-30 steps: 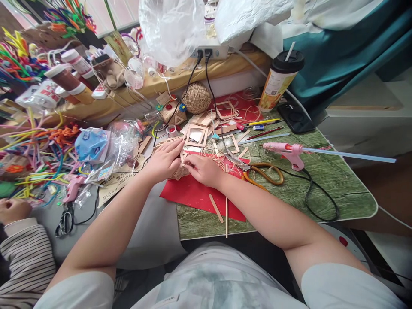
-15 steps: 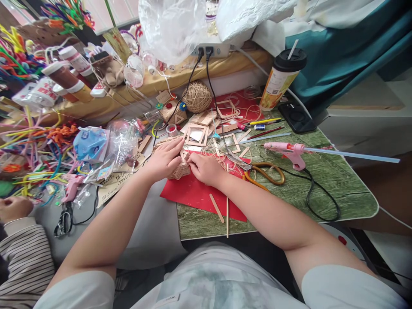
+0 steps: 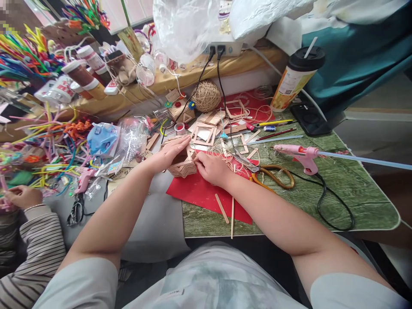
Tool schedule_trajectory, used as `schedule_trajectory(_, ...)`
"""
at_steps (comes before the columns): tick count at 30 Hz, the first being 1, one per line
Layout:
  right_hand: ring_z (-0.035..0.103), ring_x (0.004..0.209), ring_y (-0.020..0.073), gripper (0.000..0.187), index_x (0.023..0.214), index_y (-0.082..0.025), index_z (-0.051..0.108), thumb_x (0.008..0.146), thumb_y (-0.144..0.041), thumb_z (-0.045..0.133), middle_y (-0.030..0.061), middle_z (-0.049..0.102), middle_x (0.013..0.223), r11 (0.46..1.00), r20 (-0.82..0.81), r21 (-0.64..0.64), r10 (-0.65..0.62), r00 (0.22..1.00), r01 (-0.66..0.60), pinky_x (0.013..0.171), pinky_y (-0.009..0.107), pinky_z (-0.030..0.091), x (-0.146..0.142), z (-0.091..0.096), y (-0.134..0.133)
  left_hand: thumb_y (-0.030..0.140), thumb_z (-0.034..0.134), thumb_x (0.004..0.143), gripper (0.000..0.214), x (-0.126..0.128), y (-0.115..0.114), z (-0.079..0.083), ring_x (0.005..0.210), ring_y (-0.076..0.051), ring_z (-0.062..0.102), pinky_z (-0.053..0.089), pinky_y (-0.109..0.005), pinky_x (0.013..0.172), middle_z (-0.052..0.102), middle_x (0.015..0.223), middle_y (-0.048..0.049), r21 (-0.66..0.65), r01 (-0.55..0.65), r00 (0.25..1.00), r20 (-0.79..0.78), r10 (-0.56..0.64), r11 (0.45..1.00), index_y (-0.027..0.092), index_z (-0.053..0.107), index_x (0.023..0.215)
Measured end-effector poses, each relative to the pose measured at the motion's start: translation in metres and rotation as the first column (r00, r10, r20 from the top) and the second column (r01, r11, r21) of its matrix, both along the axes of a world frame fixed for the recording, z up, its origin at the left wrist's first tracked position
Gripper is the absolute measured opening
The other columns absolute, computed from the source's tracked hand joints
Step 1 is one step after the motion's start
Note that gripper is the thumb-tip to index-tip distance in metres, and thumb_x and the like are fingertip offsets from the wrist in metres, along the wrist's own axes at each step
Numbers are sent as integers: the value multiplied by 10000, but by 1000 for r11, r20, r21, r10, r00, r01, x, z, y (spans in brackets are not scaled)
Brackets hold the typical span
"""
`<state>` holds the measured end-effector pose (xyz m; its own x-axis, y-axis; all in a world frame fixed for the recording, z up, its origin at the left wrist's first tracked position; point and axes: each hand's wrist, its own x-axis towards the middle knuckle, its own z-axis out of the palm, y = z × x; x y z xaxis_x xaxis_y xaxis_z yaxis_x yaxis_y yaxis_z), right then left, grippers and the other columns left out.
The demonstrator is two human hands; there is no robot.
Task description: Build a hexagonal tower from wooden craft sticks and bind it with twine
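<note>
A small open-topped box built from stacked craft sticks (image 3: 183, 170) stands at the left part of a red sheet (image 3: 193, 195), its hollow inside showing. Over its left side lies my left hand (image 3: 165, 156), fingers stretched out straight and together along the top edge. My right hand (image 3: 211, 169) is closed, thumb and index finger pinched at the box's right corner; what lies between the fingertips is hardly visible. Just behind the box is a square frame of craft sticks (image 3: 212, 136). A loose craft stick (image 3: 222, 208) and a thin wooden rod (image 3: 232, 219) lie nearer me.
Right of my hands lie scissors (image 3: 277, 175) and a pink glue gun (image 3: 305, 155) with a long glue stick. A lidded cup (image 3: 289, 86) and a twine ball (image 3: 206, 96) stand behind. Pipe cleaners crowd the left, where another person's hand (image 3: 27, 196) works.
My left hand has shifted off the box's opening, so more of the inside shows. My right hand stays at the corner. The view has turned slightly left; the other person's hand has moved.
</note>
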<state>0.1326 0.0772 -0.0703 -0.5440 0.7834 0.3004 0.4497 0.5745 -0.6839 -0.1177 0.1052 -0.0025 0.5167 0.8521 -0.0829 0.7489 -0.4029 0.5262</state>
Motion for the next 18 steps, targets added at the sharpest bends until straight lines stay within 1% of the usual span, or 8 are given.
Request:
schedule_trajectory(3, 714, 915, 278, 169, 1101, -220, 634, 1075, -277, 476, 88, 789, 1055, 1000, 15, 4, -2, 1000, 2, 721, 349, 410, 1, 1, 0, 474, 136, 1128, 629, 0, 0, 3, 1668, -213, 256, 221, -471, 1392, 287, 1783, 55, -15, 9, 1000, 12, -9, 1000, 305, 375, 1684)
schedule_trajectory(5, 714, 911, 279, 172, 1105, -222, 632, 1073, -281, 473, 87, 790, 1049, 1000, 16, 7, -4, 1000, 4, 712, 348, 402, 1, 1, -1, 455, 168, 1123, 618, 0, -1, 7, 1666, -233, 264, 232, -488, 1386, 281, 1786, 42, -28, -3, 1000, -14, 2, 1000, 305, 371, 1687)
schedule_trajectory(7, 714, 907, 276, 172, 1107, -223, 629, 1068, -277, 471, 85, 789, 1046, 1000, 8, 5, -3, 1000, 3, 711, 345, 403, 1, 1, 0, 470, 322, 1086, 646, 0, -1, 12, 1679, -267, 219, 187, -496, 1394, 240, 1800, 26, -52, 17, 998, -66, -21, 998, 295, 322, 1708)
schedule_trajectory(9, 713, 906, 272, 169, 1108, -225, 627, 1064, -274, 472, 82, 787, 1034, 1000, -6, 0, 0, 1000, 0, 714, 341, 408, 1, 1, 0, 465, 510, 998, 800, -1, 0, 17, 1692, -309, 154, 140, -504, 1399, 182, 1816, -1, -75, 76, 990, -110, -84, 994, 264, 256, 1730)
schedule_trajectory(11, 714, 912, 268, 165, 1106, -227, 626, 1061, -270, 473, 79, 784, 1027, 1000, -15, -4, 2, 1000, -2, 720, 338, 413, 1, 0, 0, 436, 597, 935, 913, -2, 1, 21, 1697, -328, 112, 134, -508, 1396, 141, 1825, -23, -92, 128, 982, -127, -139, 988, 244, 211, 1740)
schedule_trajectory(15, 716, 914, 261, 164, 1105, -230, 627, 1057, -270, 476, 78, 782, 1049, 1000, -19, -6, -10, 1000, 9, 733, 338, 418, 1, 1, 0, 440, 573, 970, 889, -6, 2, 21, 1701, -315, 90, 135, -495, 1394, 101, 1831, -35, -110, 153, 977, -131, -166, 982, 246, 183, 1745)
schedule_trajectory(18, 711, 890, 254, 156, 1086, -233, 631, 1055, -277, 485, 70, 779, 1005, 1000, -30, 8, -13, 999, 13, 737, 337, 419, 2, 3, -1, 507, 534, 1019, 838, -8, 2, 17, 1695, -329, 125, 157, -507, 1388, 127, 1827, -37, -58, 138, 978, -147, -146, 989, 275, 187, 1745)
